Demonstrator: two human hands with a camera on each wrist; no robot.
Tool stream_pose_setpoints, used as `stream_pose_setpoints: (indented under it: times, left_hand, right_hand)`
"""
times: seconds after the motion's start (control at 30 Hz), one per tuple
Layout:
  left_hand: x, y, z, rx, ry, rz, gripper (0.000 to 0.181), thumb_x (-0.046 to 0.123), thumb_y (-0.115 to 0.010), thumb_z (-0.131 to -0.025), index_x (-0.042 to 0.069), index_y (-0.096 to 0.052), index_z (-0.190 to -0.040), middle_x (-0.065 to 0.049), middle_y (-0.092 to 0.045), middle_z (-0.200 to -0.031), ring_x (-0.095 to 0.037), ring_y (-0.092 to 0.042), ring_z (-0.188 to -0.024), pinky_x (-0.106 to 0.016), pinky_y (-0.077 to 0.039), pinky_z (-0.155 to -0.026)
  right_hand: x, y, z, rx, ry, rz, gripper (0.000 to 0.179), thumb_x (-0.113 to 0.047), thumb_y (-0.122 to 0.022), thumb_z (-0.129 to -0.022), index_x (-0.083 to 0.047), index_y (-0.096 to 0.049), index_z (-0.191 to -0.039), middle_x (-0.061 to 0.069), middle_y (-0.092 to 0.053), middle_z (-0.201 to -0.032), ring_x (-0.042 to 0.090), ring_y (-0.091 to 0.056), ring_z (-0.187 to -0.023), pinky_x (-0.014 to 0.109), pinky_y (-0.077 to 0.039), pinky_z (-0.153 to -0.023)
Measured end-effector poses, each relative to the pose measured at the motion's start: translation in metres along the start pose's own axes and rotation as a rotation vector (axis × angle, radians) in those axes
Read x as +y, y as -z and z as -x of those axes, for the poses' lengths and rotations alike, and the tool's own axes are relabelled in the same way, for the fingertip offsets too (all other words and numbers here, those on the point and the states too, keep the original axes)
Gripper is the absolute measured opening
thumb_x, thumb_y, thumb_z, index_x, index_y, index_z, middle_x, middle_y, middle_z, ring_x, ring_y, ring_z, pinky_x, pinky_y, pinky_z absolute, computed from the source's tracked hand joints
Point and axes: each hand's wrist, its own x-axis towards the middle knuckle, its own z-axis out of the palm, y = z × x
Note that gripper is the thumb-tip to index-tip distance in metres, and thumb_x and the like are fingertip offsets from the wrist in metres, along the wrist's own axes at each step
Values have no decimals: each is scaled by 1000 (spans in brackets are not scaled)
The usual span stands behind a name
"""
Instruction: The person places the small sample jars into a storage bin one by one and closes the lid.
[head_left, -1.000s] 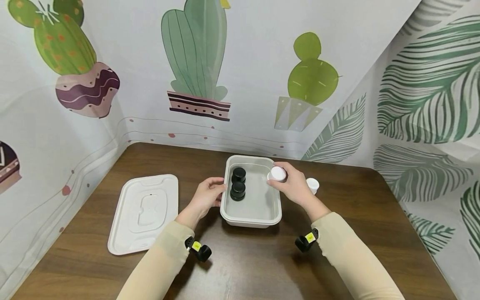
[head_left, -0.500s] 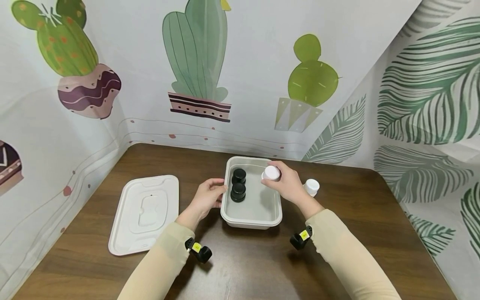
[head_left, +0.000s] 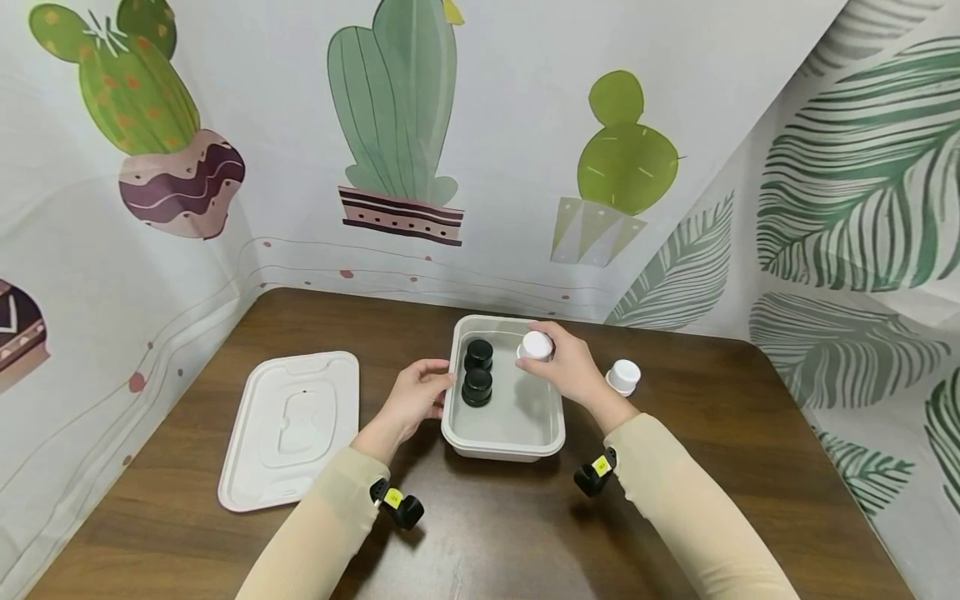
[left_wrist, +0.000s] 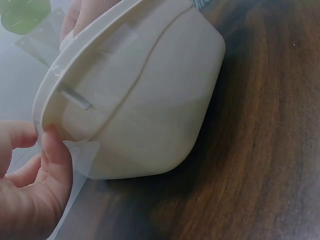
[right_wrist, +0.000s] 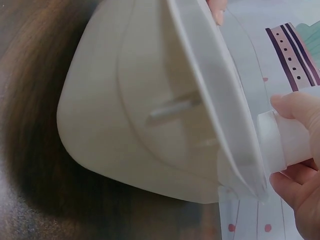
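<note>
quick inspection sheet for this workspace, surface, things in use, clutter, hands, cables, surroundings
surface: brown wood-grain table
things in use: tub on the table, two black items inside; lid flat on the table, left of the tub; one white item held over the tub, another white item right of it
clutter: nothing seen
hands: left hand grips the tub's rim; right hand holds a white item
cables: nothing seen
surroundings: backdrop with cactus and leaf prints

From my head feed I saw even, bright light, with pale glare toward the near edge of the table (head_left: 465,546) and soft shadow under the tub (head_left: 502,450), while both wrist feeds came through dimmer and hazy, the right one blurriest.
</note>
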Motion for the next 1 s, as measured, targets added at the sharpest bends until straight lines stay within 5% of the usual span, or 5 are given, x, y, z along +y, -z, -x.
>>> stream_pose_setpoints:
  times: [0.23, 0.47, 0.73, 1.0]
  left_hand:
    - [3, -1, 1, -22, 10, -7, 36, 11, -59, -84, 4, -49, -118, -21, -58, -97, -17, -56, -61, -28, -48, -48]
    - [21, -5, 21, -30, -1, -39, 35, 9, -56, -86, 0, -47, -119, -25, -56, -101, -17, -56, -64, -26, -49, -50]
    - [3, 0, 3, -31, 4, -20, 37, 11, -58, -85, 3, -48, -119, -24, -56, -100, -16, -56, -62, -28, -49, -48]
    - [0, 0, 0, -1, -12, -15, 34, 12, -59, -84, 6, -50, -116, -17, -58, -92, -16, -56, -61, -28, -49, -48]
  right_hand:
    - [-1, -3, -3, -18, -5, -20, 61, -30, -75, -71, -9, -50, -123, 11, -59, -111, 23, -58, -94, 38, -48, -77]
    - [0, -8, -7, -19, 4, -15, 62, -30, -75, -70, -10, -50, -123, 10, -60, -111, 23, -58, -93, 37, -48, -77]
    - [1, -16, -12, -25, 18, -21, 61, -27, -76, -69, -9, -51, -122, 10, -60, -112, 22, -58, -91, 37, -48, -77]
    - [1, -21, -17, -53, 66, -1, 60, -26, -75, -70, -7, -51, -122, 10, -54, -121, 22, -58, -94, 36, -47, -79]
